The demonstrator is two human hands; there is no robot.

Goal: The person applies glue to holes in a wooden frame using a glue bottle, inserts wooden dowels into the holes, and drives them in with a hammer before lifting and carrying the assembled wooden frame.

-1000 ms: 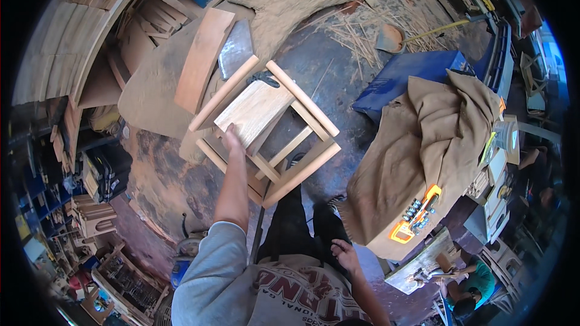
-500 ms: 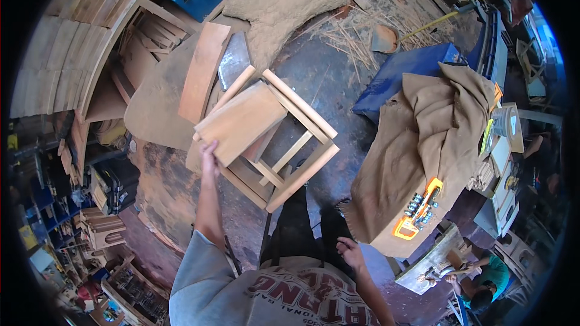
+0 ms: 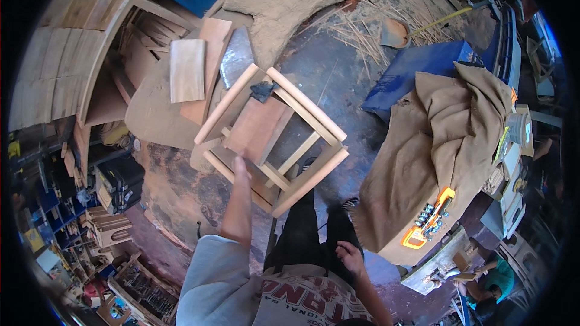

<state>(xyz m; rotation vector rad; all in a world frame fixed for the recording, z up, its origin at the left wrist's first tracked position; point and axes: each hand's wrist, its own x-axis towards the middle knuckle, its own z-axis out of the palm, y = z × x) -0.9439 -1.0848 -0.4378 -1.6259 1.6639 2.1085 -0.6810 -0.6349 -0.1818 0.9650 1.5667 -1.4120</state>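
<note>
A four-sided wooden frame with rounded light rails (image 3: 309,105), like a stool or chair frame, stands in front of my legs. Inside it a reddish-brown board (image 3: 260,128) lies at a slant across thinner crossbars. My left hand (image 3: 241,169) reaches over the near left rail to the board's near end, fingers stretched and partly blurred; whether they touch it I cannot tell. A dark crumpled cloth (image 3: 263,91) rests at the frame's far corner. Low by my thigh, my right hand (image 3: 349,255) is curled closed, with nothing visible in it.
A pale, slightly curved board (image 3: 187,70) lies on a longer reddish plank (image 3: 211,54) beyond the frame, beside a grey metal sheet (image 3: 237,59). Brown cloth (image 3: 423,145) bearing an orange bit case (image 3: 428,217) covers a surface at right, near a blue box (image 3: 417,72). Another person (image 3: 498,278) works lower right.
The pale board has gone from my left hand and the frame to the plank at the far left. My left hand has moved right, toward the reddish-brown board, uncovering the dark cloth.
</note>
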